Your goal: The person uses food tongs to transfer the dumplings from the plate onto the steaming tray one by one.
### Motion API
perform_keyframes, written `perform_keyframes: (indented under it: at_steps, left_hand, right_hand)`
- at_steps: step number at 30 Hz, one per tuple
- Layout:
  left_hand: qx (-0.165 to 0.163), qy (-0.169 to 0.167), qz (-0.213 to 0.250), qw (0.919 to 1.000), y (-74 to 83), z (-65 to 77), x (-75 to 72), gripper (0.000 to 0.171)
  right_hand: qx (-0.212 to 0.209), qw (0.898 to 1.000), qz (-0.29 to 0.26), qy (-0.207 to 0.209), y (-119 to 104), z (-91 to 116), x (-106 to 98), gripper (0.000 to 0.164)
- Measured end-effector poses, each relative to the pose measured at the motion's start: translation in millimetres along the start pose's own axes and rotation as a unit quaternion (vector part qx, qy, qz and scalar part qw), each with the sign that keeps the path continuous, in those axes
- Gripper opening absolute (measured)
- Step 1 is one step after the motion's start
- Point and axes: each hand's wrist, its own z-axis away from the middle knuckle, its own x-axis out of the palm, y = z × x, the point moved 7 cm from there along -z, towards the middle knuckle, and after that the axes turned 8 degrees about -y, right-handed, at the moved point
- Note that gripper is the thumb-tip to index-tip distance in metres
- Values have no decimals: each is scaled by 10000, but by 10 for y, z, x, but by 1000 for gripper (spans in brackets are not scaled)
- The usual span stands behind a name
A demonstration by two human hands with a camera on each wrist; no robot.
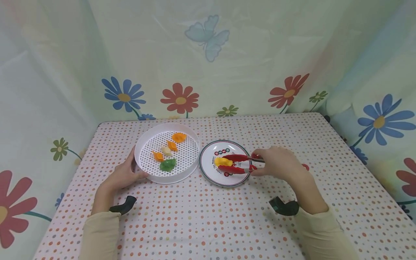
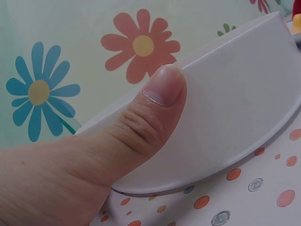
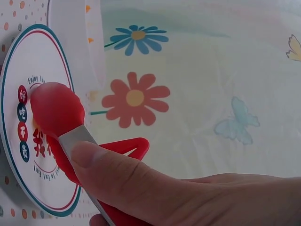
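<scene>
My left hand (image 1: 121, 175) holds the left side of a round white steamer tray (image 1: 169, 179) with a perforated base. In the left wrist view, its thumb lies along the outer wall; the other fingers are hidden there. Inside sit a green dumpling-like piece (image 1: 167, 165), a cream piece (image 1: 167, 151) and several orange pieces (image 1: 179, 137). My right hand (image 1: 279, 162) grips red-tipped metal tongs (image 1: 240, 170) from the right. Over the white plate (image 1: 212, 147), the tong tips stand on either side of a yellow dumpling-like piece (image 1: 222, 162).
The plate stands right beside the tray, its green-edged rim close to the tray's wall. A dotted cloth covers the table (image 1: 195, 224). Behind it hangs a flowered curtain (image 1: 253, 65), with more curtain at both sides.
</scene>
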Motion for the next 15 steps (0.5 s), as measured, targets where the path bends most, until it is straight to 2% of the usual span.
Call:
perform_keyframes:
  at_steps: [9,15]
  left_hand:
    - [-150,-9,-53,9999,-41,26,-25,126]
    - [-10,-22,25,10000,5,-9,5,126]
  right_hand:
    - [-103,9998,-145,-11,31,-86,48,68]
    - [-344,9991,-142,217,129,-123,71,66]
